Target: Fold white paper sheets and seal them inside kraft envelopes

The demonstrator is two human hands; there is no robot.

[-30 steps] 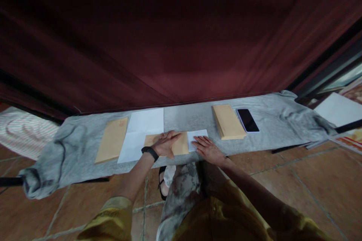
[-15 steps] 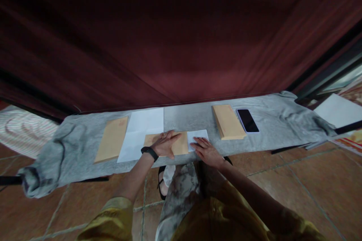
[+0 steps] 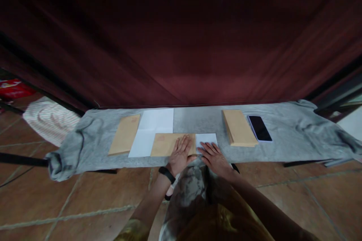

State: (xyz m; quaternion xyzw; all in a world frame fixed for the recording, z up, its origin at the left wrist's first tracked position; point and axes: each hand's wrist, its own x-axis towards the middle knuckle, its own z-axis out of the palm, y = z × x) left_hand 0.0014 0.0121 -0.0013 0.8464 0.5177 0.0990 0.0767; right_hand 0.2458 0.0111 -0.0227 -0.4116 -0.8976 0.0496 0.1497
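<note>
A brown paper envelope [image 3: 163,144] lies lengthwise at the front edge of the cloth-covered surface. My left hand [image 3: 180,155] rests flat on its right part, fingers stretched out. Against the envelope's right end lies a small folded white paper [image 3: 206,138]; whether part of it is inside the envelope I cannot tell. The spread fingers of my right hand [image 3: 215,158] press flat on that paper. Partly under the envelope, a creased white sheet [image 3: 158,118] extends to the back left.
More brown envelopes [image 3: 124,134] lie at the left. To the right are a thicker stack of brown envelopes [image 3: 240,127] and a phone [image 3: 260,128] with a dark screen. A grey cloth [image 3: 198,118] covers the narrow surface, and a dark red curtain [image 3: 198,64] hangs behind it.
My left hand has shifted right along the envelope and its fingers now point away from me. My right hand stays on the white paper. The whole view has shifted slightly.
</note>
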